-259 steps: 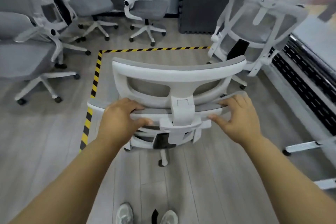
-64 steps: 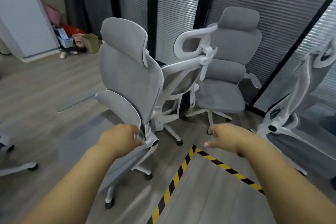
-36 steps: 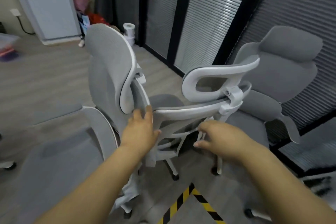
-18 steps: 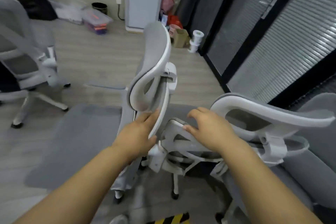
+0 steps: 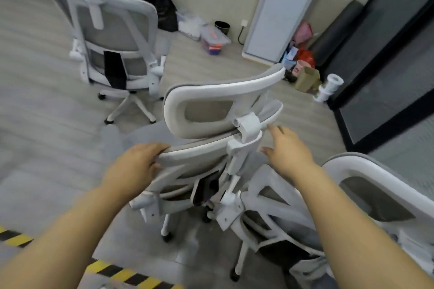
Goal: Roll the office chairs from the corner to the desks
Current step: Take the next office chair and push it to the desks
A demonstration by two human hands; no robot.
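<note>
— Chair (image 5: pixel 211 155) in front of you, back turned toward you, between the chair at far left (image 5: pixel 112 37) and the one crowding your right elbow (image 5: pixel 352 195). Where are your hands?

— Your left hand (image 5: pixel 133 166) has its fingers (image 5: pixel 155 148) curled over the top edge of the backrest, pinching the rim. Your right hand (image 5: pixel 286 148) is near the headrest post but apart from it, fingers spread and loose, holding nothing.

— So what do you do with the right one?

— Bring it down onto the rim on the other side of the post, level with your left. With two hands set evenly you can steer; with one, the chair will likely swivel on its base.

— Anything in your way?

— The right-hand chair sits just beside this one, and their frames look close to tangling down low, though the blur makes it hard to tell whether they touch. Ease yours away to the left first, then push low and steady across the floor (image 5: pixel 47 124). No desks are in view, so turn before you roll. Mind the striped tape (image 5: pixel 131 274) near your feet; the wheels may catch on it.
</note>
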